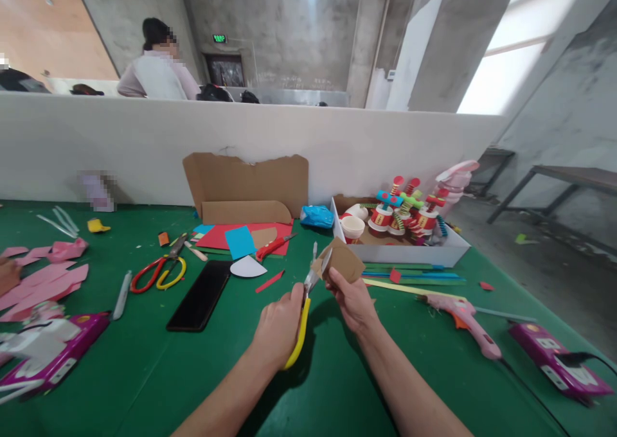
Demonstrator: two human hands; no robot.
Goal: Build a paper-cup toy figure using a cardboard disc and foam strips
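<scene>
head | gripping scissors (303, 335) in left hand (279, 328), pinching card (348, 261) in right hand (355, 303) | might nick fingertips (333, 274) tbh, with blades (313, 281) this close

Matt brown cardboard piece (349, 263), smooth plastic-handled scissors (303, 335), glossy black phone (200, 297), rough concrete wall (308, 32)

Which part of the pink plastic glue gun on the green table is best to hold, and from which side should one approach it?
Probably the pink handle, from the near right: the glue gun lies on its side with the handle slanting that way, while the narrow tip points left, away from such a grip.
</scene>
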